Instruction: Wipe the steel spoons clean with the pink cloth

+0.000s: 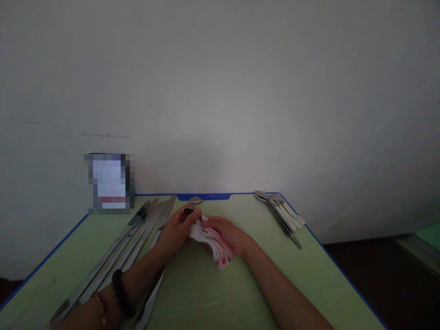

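Note:
My left hand [180, 229] is closed, its thumb pressed on the dark, shiny bowl of what looks like a metal spoon [189, 211]. My right hand [225, 231] is closed around a folded pink and white cloth [215, 243], which bunches over the spoon's handle and hangs below the fingers. Most of that handle is hidden by the cloth. Just behind my left hand another spoon [195, 200] lies on the table, partly covered by the hand. Both hands are close together above the middle of the table.
Several long metal utensils, some with broad flat blades [137, 233], lie side by side at left, partly under my left forearm. A stack of metal spoons [275, 213] and several white-handled utensils [287, 215] lie at right. A blurred upright screen [109, 181] stands at the green table's [220, 302] back left, against the wall.

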A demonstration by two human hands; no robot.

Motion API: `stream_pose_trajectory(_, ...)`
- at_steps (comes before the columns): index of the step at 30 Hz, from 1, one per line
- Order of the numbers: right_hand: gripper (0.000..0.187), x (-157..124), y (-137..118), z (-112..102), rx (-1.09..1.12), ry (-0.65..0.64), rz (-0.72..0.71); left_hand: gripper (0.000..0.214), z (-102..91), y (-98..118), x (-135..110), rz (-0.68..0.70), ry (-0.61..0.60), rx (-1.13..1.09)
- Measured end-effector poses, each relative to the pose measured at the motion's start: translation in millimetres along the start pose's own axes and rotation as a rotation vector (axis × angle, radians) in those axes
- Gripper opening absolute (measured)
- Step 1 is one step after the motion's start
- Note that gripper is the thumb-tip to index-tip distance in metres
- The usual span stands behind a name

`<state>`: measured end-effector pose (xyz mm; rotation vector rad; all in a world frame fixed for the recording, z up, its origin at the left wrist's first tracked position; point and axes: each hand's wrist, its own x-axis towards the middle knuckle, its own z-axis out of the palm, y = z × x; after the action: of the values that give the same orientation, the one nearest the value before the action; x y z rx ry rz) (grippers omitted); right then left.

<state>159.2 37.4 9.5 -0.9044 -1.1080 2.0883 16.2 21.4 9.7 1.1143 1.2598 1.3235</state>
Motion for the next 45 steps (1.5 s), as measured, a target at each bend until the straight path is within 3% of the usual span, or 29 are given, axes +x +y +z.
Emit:
stream_pose_trajectory(2, 0.015, -0.1, -0.3, 0.3, -0.02, -0.02, -0.002, 0.021, -0.5, -1.5, 0.7, 0.005, -0.022, -0.031)
stream_pose_trajectory(6, 0.016, 0.1, 0.4, -1.0, -0.062, -0.048, 0.012, 0.023, -2.1, -6.2, 3.2, -0.025, 0.052, -0.158)
stream_pose_trajectory(11, 0.017, -1.1, 0.1, -2.1, -0.1, -0.083, 0.04, 0.028, -2.3, -7.2, 4.3, -0.014, 0.066, -0.156)
stream_pose_trajectory(18, 0.017, -1.1, 0.9, -2.0, -0.113, -0.017, -0.008, 0.026, -3.1, -5.9, 0.9, 0.097, -0.017, 0.095)
stream_pose_trajectory(22, 0.017, 0.1, 2.2, -2.8, -0.13, -0.019, -0.029, 0.027, -2.5, -5.2, 0.2, 0.114, 0.002, 0.178)
stream_pose_trajectory(29, 0.017, -0.4, 0.2, -2.6, -0.169, -0.081, 0.007, 0.027, -4.1, -9.8, 7.2, 0.005, 0.085, -0.142)
stream_pose_trajectory(36, 0.012, -2.5, -2.2, -1.6, -0.18, -0.068, 0.012, 0.024, -2.6, -7.8, 7.6, 0.025, 0.108, -0.231)
stream_pose_trajectory(39, 0.013, -1.7, -1.7, -2.6, -0.195, -0.054, 0.025, 0.026, -1.9, -6.2, 4.8, 0.044, 0.084, -0.203)
stream_pose_trajectory(45, 0.017, -0.6, 1.5, -4.0, -0.149, -0.048, 0.027, 0.026, -0.8, -5.0, -1.4, 0.132, 0.023, 0.085)
